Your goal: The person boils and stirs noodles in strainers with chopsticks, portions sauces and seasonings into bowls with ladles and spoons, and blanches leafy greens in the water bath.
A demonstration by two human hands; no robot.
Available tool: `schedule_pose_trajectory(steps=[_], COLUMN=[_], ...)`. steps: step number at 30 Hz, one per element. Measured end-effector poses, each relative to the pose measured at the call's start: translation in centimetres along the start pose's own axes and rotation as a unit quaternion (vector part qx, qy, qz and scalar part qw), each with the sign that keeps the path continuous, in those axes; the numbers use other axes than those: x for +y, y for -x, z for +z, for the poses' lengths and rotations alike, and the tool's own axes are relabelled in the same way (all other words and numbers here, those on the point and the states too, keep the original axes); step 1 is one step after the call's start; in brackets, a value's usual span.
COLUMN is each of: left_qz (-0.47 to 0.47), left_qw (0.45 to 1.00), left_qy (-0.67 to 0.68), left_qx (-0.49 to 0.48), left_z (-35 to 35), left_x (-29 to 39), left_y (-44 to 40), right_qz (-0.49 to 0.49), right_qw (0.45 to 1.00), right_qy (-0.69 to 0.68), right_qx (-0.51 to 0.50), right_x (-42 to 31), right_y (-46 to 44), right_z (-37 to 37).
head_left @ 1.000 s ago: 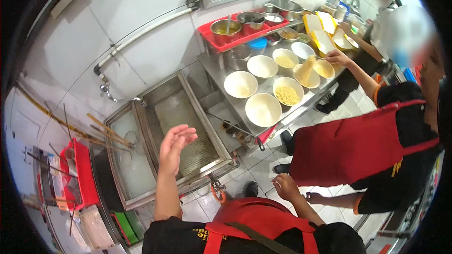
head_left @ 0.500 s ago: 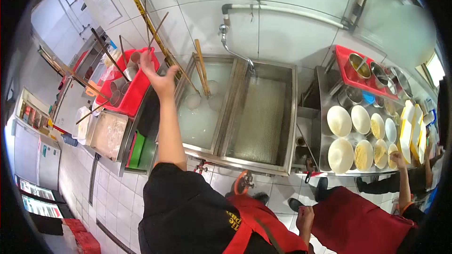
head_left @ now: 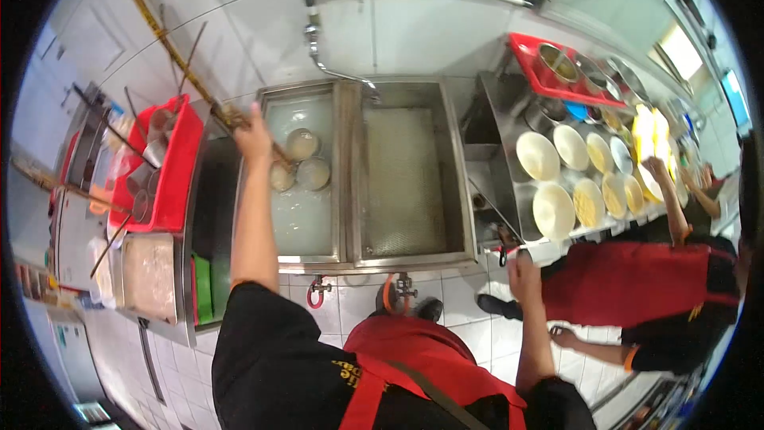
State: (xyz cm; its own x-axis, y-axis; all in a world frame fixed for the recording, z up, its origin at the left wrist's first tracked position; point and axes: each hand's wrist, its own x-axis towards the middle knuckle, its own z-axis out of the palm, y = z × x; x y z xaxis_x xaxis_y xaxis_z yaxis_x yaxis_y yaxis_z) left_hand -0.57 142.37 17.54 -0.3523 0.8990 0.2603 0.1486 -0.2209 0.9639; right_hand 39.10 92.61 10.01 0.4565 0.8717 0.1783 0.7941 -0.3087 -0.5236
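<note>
My left hand [head_left: 253,142] is over the left edge of the cooking vat [head_left: 341,231], its fingers closed around the wooden handles [head_left: 235,119] of the strainers. Three round strainers [head_left: 302,144] sit close together in the cloudy water of the left compartment, with pale contents. My right hand [head_left: 525,277] is closed in front of the steel counter, near a dark knob and a thin rod [head_left: 495,209]. Whether it holds anything is hidden by the fingers.
On the left stands a red bin [head_left: 177,183] of strainers beside a metal tray [head_left: 149,277]. A tap [head_left: 342,76] hangs over the right compartment. Several white bowls [head_left: 553,211] line the right counter. A co-worker in a red apron [head_left: 637,283] reaches there.
My left hand was open near the red bin; now it has closed on the strainer handles. The strainers sit closer together. My right hand has risen towards the counter, and the view has shifted.
</note>
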Motion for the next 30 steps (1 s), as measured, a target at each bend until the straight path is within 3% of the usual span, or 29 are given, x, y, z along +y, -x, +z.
schedule_pose_trajectory(steps=[1,2,4,6,8,10,13,14,15,16,18,20,22,23,24,25,27,28,30], left_qz=[-0.016,-0.015,0.0,0.047,0.044,0.046,0.048,0.027,-0.002,-0.031,0.171,0.263,0.143,0.048,-0.116,-0.292,-0.541,-0.553,-0.58], left_qw=[0.999,0.999,0.996,0.998,0.999,0.999,0.996,0.998,0.996,0.989,0.977,0.965,0.953,0.961,0.949,0.929,0.824,0.819,0.79], left_qy=[0.037,0.038,0.079,0.025,-0.016,-0.015,-0.067,-0.053,-0.07,-0.085,-0.051,-0.013,0.107,0.039,0.065,0.067,0.038,0.047,0.169], left_qx=[-0.006,-0.008,-0.041,-0.015,0.009,-0.009,0.019,-0.003,-0.059,-0.113,-0.12,-0.009,0.246,0.27,0.287,0.216,0.165,0.146,0.104], left_z=[-0.4,-0.2,-2.0,-3.2,-4.5,-5.8,-6.7,-7.1,-7.7,-8.7,-11.4,-15.7,-19.1,-21.4,-22.0,-23.0,-23.1,-24.0,-24.4], left_x=[1.9,2.4,3.1,3.2,3.6,4.4,3.4,2.6,3.8,5.0,2.9,7.5,0.8,-4.5,-10.6,-17.6,-25.1,-33.9,-39.8], left_y=[1.2,1.4,1.7,2.2,3.4,4.9,6.2,6.5,7.4,8.4,10.6,16.1,21.8,24.9,27.0,29.4,30.8,32.1,33.2], right_qz=[-0.007,-0.063,-0.123,-0.052,-0.054,0.006,-0.012,-0.076,-0.056,-0.04,-0.039,-0.074,-0.113,-0.199,-0.283,-0.322,-0.4,-0.437,-0.42], right_qw=[1.0,0.996,0.986,0.955,0.902,0.91,0.895,0.892,0.882,0.885,0.893,0.897,0.935,0.933,0.923,0.912,0.877,0.856,0.834], right_qy=[0.013,0.025,0.108,0.269,0.374,0.366,0.398,0.422,0.448,0.457,0.444,0.435,0.335,0.293,0.249,0.229,0.227,0.248,0.309], right_qx=[0.0,0.061,0.034,-0.118,-0.207,-0.194,-0.201,-0.144,-0.133,-0.083,-0.06,-0.03,-0.034,-0.055,-0.074,-0.11,-0.137,-0.126,-0.18], right_x=[-1.2,-0.5,0.7,0.6,1.3,3.4,0.4,2.0,-1.0,0.6,-5.6,-14.1,-20.8,-22.0,-23.1,-25.6,-29.6,-30.6,-33.9], right_y=[-3.4,-6.1,-11.4,-14.7,-16.8,-18.2,-18.7,-18.8,-19.0,-19.9,-19.0,-17.8,-17.4,-17.8,-18.4,-18.6,-19.2,-19.7,-19.9], right_z=[-1.1,-0.3,2.1,5.2,8.1,10.7,8.2,8.0,5.0,4.4,-2.4,-6.7,-7.0,-5.0,-2.6,-0.5,4.9,8.2,13.5])
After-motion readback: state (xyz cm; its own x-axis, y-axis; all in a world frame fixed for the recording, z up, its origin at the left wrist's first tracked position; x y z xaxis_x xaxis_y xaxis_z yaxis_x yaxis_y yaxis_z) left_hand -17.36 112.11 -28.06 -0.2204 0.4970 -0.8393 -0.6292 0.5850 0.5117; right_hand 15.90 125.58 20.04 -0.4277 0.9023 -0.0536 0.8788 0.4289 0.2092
